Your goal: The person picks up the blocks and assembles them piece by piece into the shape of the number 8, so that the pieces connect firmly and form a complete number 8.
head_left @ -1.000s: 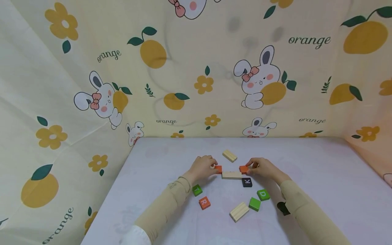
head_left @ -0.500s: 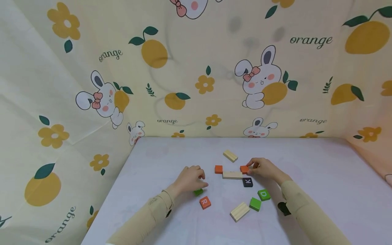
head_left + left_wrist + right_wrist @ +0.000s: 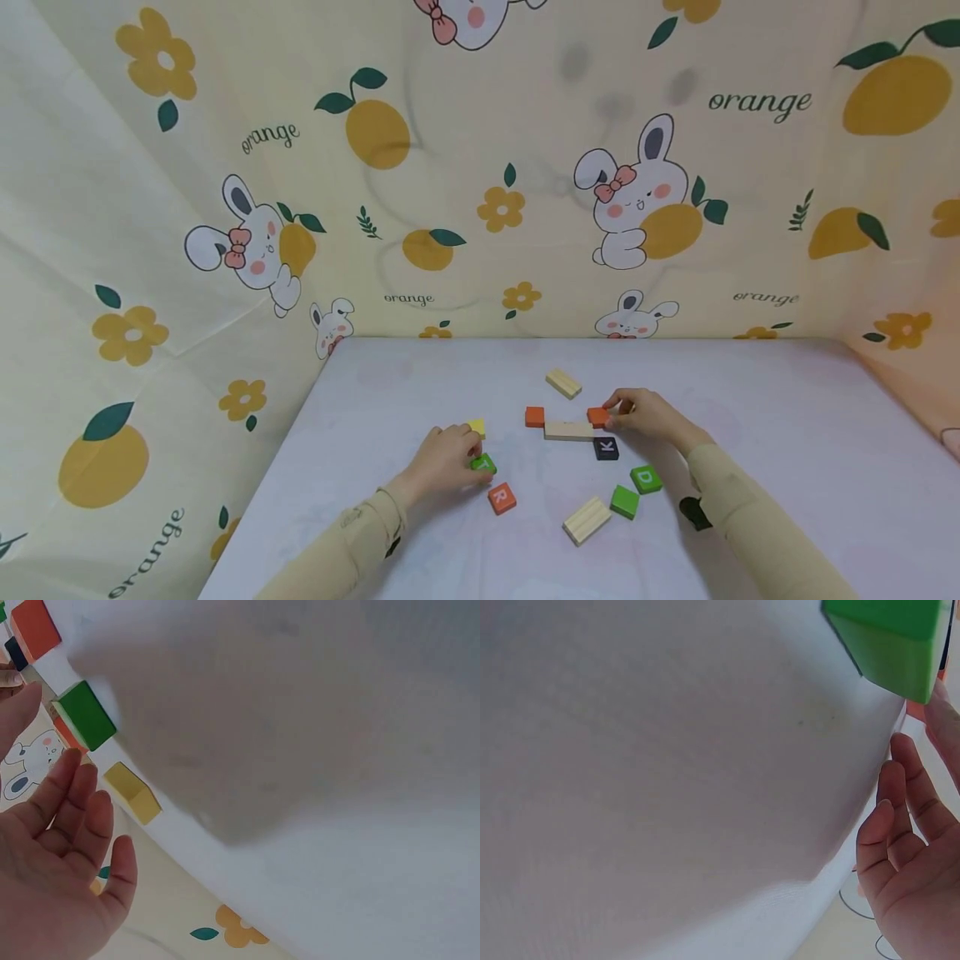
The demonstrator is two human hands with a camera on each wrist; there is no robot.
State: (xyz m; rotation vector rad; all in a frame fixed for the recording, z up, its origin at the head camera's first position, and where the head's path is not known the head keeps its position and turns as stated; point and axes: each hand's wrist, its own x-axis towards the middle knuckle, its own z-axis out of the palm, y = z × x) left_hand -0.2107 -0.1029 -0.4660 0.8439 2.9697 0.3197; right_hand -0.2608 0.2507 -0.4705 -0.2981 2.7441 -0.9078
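Observation:
In the head view my left hand [image 3: 444,460] is at the green letter T block [image 3: 483,464], thumb and fingers on either side of it. The left wrist view shows these fingers fairly straight beside the green block [image 3: 86,716], with a visible gap between thumb and fingertips. A yellow block [image 3: 477,428] lies just beyond that hand. My right hand [image 3: 647,414] pinches an orange block [image 3: 597,417] at the right end of a flat wooden plank [image 3: 568,431]. Another orange block [image 3: 534,417] stands at the plank's left end. A black letter K block [image 3: 606,448] lies below its right end.
An orange letter R block [image 3: 502,498] lies in front of the left hand. Nearer the front are a wooden block [image 3: 587,521], a plain green block [image 3: 624,502] and a green letter D block [image 3: 646,479]. Another wooden block [image 3: 563,383] lies behind the plank.
My left hand has let go of the left orange block and moved left and nearer, to the green letter T block. The right hand stays at its orange block.

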